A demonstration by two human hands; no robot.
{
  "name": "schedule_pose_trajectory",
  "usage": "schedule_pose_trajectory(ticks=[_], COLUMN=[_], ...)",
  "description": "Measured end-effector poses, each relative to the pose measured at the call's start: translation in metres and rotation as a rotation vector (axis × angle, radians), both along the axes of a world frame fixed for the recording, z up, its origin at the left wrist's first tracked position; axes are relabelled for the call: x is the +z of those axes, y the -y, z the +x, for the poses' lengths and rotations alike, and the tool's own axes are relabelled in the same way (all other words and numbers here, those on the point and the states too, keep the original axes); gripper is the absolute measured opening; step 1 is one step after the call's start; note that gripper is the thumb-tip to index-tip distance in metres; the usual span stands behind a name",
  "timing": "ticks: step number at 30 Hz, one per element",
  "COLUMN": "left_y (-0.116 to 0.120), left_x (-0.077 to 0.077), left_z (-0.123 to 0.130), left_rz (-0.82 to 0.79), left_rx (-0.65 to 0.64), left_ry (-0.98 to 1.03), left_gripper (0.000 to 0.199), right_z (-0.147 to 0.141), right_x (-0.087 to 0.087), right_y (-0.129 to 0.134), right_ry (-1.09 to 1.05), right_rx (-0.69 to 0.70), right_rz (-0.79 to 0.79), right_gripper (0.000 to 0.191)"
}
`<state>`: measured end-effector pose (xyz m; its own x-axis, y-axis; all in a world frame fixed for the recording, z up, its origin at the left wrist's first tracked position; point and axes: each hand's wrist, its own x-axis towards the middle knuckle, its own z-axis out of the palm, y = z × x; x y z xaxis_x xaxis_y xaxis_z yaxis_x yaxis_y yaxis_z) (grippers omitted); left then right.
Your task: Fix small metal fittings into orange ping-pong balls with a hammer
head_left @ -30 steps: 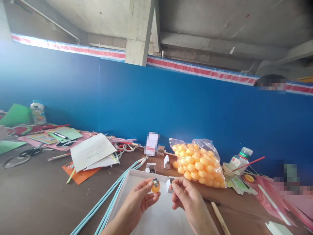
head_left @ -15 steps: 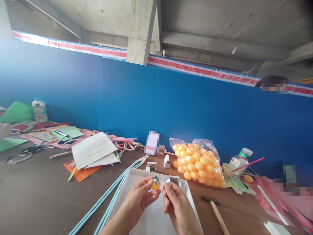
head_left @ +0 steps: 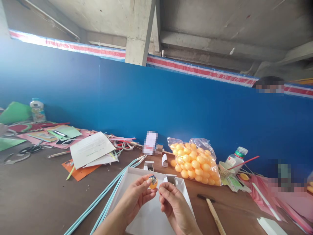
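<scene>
An orange plastic ball (head_left: 153,186), its top covered with shiny silver pieces, is pinched between the thumb and fingers of my left hand (head_left: 137,195). Just to its right, my right hand (head_left: 173,197) has thumb and forefinger pressed together; whatever lies between them is too small to make out. Both hands are above a shallow white box tray (head_left: 146,217). Inside the tray's far right corner stands a small open white carton (head_left: 171,179), partly hidden behind my right hand. Another small open carton (head_left: 148,164) with dark bits inside sits beyond the tray's far edge.
A clear bag of orange balls (head_left: 195,163) lies behind the tray to the right, with a hammer (head_left: 215,215) nearer. Light blue cords (head_left: 97,195) run along the tray's left side. Papers (head_left: 91,150) and scissors (head_left: 31,149) lie left; a bottle (head_left: 236,158) stands right.
The whole view has shifted slightly, so everything appears a little further left. My left hand still holds the ball, and my right fingertips stay pinched close beside it.
</scene>
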<state>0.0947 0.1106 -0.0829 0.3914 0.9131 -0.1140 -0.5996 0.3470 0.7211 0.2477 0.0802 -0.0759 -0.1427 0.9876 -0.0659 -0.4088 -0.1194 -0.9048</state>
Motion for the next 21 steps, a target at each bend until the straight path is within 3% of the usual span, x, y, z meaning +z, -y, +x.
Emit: schedule_pose_trajectory(ticks=[9,21], left_y=[0.001,0.006], left_x=[0.000,0.008], left_z=[0.001,0.004], left_rz=[0.020,0.053], left_rx=[-0.004,0.037], left_ry=[0.007,-0.145], left_gripper=[0.031,0.029], right_z=[-0.008,-0.009], right_x=[-0.003,-0.012], right_y=[-0.002,-0.008], right_ry=[0.108,0.316], right_rx=[-0.014,-0.125], right_rz=[0.048,0.120], right_gripper=[0.021,0.025])
